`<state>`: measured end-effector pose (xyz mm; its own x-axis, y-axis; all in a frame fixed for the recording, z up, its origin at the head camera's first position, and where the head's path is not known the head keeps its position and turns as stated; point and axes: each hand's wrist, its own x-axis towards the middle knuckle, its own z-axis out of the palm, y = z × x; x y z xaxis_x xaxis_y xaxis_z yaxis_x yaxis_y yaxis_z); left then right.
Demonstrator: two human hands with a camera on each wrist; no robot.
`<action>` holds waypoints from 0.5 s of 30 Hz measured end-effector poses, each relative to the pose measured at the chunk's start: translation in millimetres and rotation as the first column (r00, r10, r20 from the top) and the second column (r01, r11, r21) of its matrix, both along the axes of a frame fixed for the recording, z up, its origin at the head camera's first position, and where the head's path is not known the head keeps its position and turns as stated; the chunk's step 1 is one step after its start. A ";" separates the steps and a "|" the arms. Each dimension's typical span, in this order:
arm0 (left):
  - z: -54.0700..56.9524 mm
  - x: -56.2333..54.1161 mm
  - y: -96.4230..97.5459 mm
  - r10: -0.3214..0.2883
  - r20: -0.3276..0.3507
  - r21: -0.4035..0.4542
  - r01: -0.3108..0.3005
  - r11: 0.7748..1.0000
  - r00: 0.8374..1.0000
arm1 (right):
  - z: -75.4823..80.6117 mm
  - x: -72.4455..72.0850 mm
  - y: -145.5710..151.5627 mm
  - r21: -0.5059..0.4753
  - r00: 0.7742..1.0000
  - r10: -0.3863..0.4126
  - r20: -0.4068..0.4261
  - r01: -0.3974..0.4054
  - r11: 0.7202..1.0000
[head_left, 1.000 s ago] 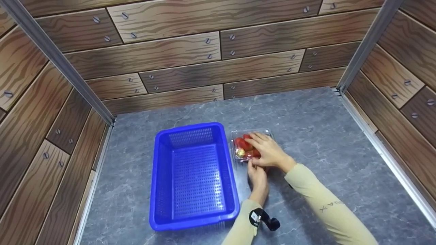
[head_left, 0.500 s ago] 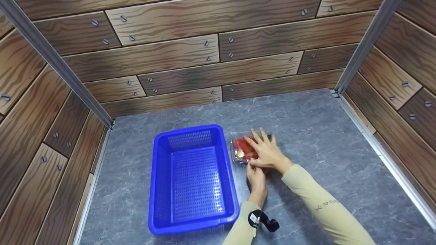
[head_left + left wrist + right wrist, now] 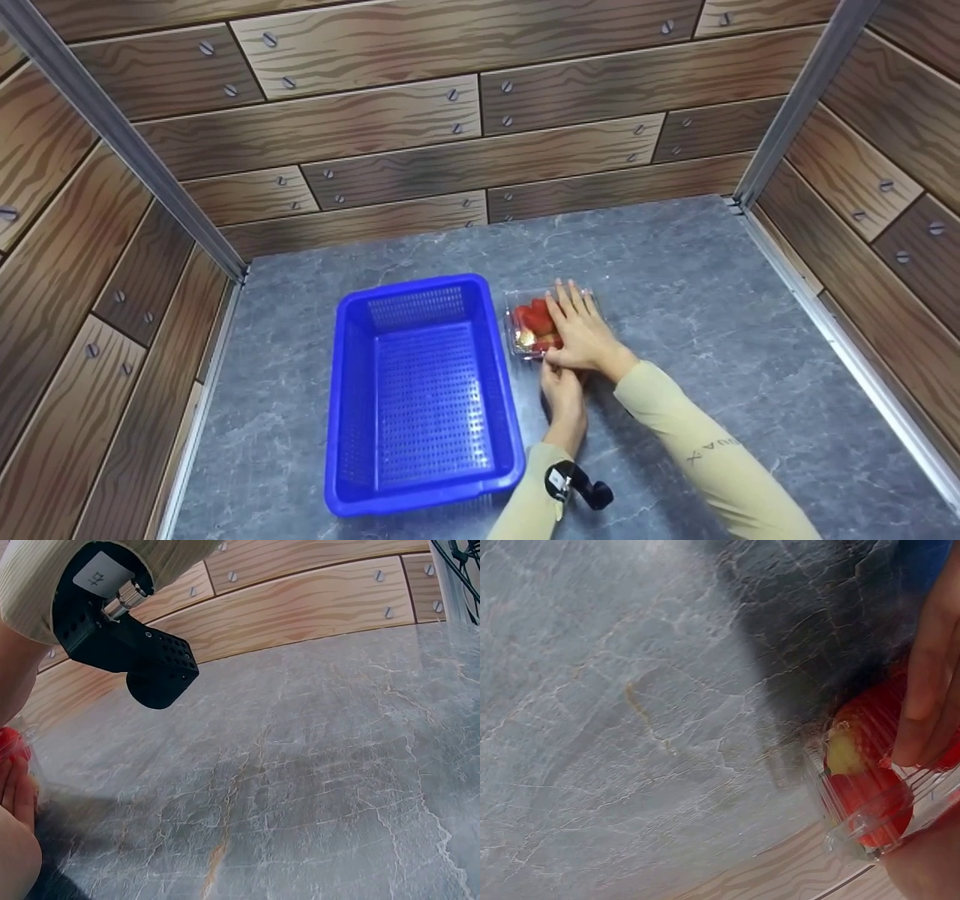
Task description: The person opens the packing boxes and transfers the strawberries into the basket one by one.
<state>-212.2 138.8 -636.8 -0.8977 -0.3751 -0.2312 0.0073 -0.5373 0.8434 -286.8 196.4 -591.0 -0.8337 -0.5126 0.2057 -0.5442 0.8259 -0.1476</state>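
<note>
A clear plastic fruit box (image 3: 511, 319) with red fruit (image 3: 536, 315) inside stands on the grey table, just right of the blue basket. My right hand (image 3: 583, 336) lies across the top of the box, its fingers stretched toward the far side and covering the right part. At the near edge, my left hand (image 3: 562, 394) pinches the box, its fingertips close beside the right thumb. The right wrist view shows left fingers (image 3: 928, 675) at the box edge, over the fruit (image 3: 870, 802). Only part of a hand (image 3: 16, 791) and some red fruit (image 3: 11, 744) appear at the left wrist view's edge.
The blue perforated basket (image 3: 336, 405) stands left of the box, its long side close to it. Wood-patterned walls (image 3: 390, 105) with metal corner rails (image 3: 802, 105) enclose the grey table (image 3: 675, 262). A black wrist camera (image 3: 570, 484) sits on the left sleeve.
My right hand's fingers have straightened and come together over the box, after spreading apart half a second ago. The left hand keeps its place at the near edge. The basket has not moved.
</note>
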 end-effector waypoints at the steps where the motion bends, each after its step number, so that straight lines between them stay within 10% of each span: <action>1: 0.1 -0.1 0.1 0.003 0.006 -0.007 -0.003 1.000 1.000 | 0.4 -0.1 -0.1 0.004 1.000 -0.001 0.003 0.001 1.000; 15: 2.1 -0.2 -0.1 -0.011 -0.017 0.017 0.011 1.000 1.000 | 5.4 -3.1 -0.6 0.013 0.998 0.018 -0.061 -0.017 1.000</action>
<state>-212.4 138.7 -634.7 -0.9057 -0.3610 -0.2222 0.0155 -0.5520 0.8337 -289.9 195.8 -585.6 -0.8109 -0.5296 0.2491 -0.5660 0.8179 -0.1037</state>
